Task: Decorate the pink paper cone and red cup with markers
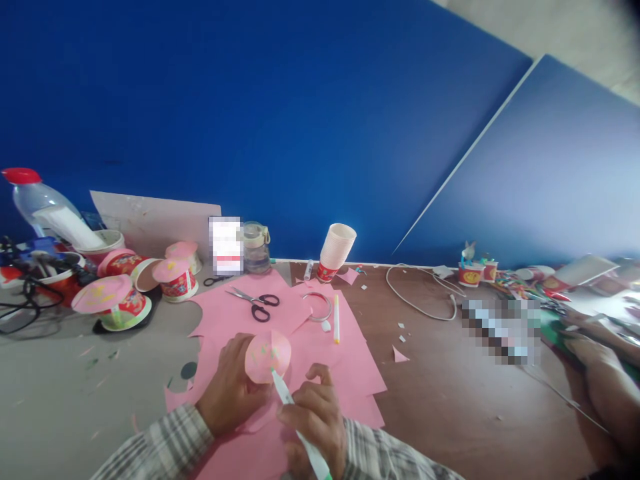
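Observation:
My left hand (234, 387) is closed around the side of a pink paper disc (268, 352) with green and yellow marks on it; whether a cup is beneath the disc is hidden. In my right hand (320, 415) is a white marker (283, 388) with a green end, its tip touching the disc near the lower middle. Under both hands lie overlapping sheets of pink paper (350, 373). Scissors (255, 303) with black handles rest on the paper beyond my hands. A yellow-ended marker (337, 320) lies to their right, beside a ring-shaped roll (318, 307).
Several red paper cups with pink tops (175, 283) stand at the left. A leaning cup stack (336, 253), a clear jug (256, 247) and a blurred upright screen (226, 245) line the back. A white cable (420, 310) and another person's arm (600, 373) are at the right.

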Available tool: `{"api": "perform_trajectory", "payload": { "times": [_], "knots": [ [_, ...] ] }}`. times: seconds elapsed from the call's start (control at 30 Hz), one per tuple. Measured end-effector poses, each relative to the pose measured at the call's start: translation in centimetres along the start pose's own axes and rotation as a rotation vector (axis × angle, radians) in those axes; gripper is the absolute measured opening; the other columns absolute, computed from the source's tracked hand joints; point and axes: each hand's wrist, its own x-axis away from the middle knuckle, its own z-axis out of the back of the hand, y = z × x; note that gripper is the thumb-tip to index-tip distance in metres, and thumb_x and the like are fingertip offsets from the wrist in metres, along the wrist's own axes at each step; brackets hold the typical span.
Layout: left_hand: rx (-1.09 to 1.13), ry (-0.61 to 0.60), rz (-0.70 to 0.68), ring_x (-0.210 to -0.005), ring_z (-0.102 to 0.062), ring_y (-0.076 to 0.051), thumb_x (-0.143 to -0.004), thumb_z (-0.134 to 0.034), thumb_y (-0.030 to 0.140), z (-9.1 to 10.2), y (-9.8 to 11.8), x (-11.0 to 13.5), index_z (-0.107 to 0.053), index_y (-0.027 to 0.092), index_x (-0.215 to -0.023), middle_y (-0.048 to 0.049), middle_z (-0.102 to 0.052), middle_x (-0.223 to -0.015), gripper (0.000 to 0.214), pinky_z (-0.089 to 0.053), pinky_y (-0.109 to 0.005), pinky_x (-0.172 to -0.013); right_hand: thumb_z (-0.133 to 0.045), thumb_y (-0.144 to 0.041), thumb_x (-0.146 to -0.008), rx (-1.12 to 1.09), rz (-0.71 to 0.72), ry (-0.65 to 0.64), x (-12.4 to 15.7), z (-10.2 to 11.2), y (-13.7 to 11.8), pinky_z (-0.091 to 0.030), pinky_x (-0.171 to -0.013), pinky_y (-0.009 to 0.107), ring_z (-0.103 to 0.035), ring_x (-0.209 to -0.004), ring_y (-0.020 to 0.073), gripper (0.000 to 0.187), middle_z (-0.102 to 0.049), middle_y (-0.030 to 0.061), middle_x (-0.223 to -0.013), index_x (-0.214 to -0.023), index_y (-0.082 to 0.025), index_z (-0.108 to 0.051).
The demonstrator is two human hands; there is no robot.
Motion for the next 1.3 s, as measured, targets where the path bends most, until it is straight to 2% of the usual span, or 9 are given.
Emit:
{"api": "perform_trajectory", "payload": {
  "times": [0.37,0.57,0.9,1.03,1.13,1.3],
  "knots": [
    [-0.001,0.001,0.01,-0.079,-0.052,-0.024,-0.045,-0.06,0.016,0.0,-0.04,0.05,-0.053,0.027,-0.087,0.0003,-0.055,-0.085,0.044,-0.046,-0.041,-0.07,-0.037,-0.039,-0.092,0.008,0.028,-0.016,-0.1,0.07,0.0,-0.042,-0.078,0.037,-0.054,-0.049,0.0104,0.035,-0.059,-0.0043,-0.058,-0.082,-0.017,-0.063],
    [-0.012,-0.002,0.01,-0.079,-0.052,-0.025,-0.046,-0.059,0.017,0.0,-0.1,0.07,-0.053,0.027,-0.089,0.0002,-0.056,-0.085,0.044,-0.046,-0.041,-0.07,-0.042,-0.035,-0.089,0.017,-0.004,-0.011,0.01,0.07,0.12,-0.042,-0.078,0.038,-0.054,-0.049,0.0108,0.028,-0.059,-0.0044,-0.058,-0.085,-0.018,-0.063],
    [-0.011,0.009,0.006,-0.079,-0.052,-0.025,-0.045,-0.059,0.019,-0.01,-0.05,0.03,-0.053,0.027,-0.087,0.0005,-0.055,-0.084,0.043,-0.046,-0.041,-0.07,-0.039,-0.037,-0.09,0.011,-0.007,0.017,-0.08,-0.09,0.12,-0.042,-0.077,0.037,-0.054,-0.049,0.0108,0.032,-0.059,-0.0042,-0.058,-0.082,-0.018,-0.063],
    [-0.009,0.007,0.003,-0.079,-0.052,-0.025,-0.046,-0.06,0.019,-0.05,-0.17,0.09,-0.053,0.027,-0.089,0.0002,-0.055,-0.086,0.045,-0.045,-0.041,-0.07,-0.039,-0.039,-0.09,0.0,0.019,-0.021,0.14,-0.1,0.12,-0.044,-0.077,0.038,-0.055,-0.049,0.0112,0.032,-0.06,-0.0039,-0.059,-0.084,-0.018,-0.063],
    [-0.003,-0.007,0.008,-0.079,-0.052,-0.025,-0.045,-0.061,0.018,-0.12,-0.28,0.12,-0.053,0.028,-0.088,0.0001,-0.055,-0.086,0.045,-0.045,-0.04,-0.071,-0.037,-0.04,-0.091,-0.009,-0.004,0.039,0.43,-0.05,0.06,-0.045,-0.076,0.039,-0.055,-0.047,0.0114,0.034,-0.06,-0.0039,-0.058,-0.083,-0.019,-0.064],
    [0.008,0.042,0.024,-0.078,-0.053,-0.025,-0.047,-0.064,0.021,-0.09,-0.03,0.01,-0.052,0.027,-0.09,0.0006,-0.055,-0.082,0.045,-0.046,-0.04,-0.07,-0.033,-0.042,-0.091,-0.013,-0.036,0.11,0.63,-0.05,0.25,-0.044,-0.075,0.043,-0.053,-0.045,0.0118,0.039,-0.057,-0.0041,-0.054,-0.083,-0.02,-0.064]
  ]
}}
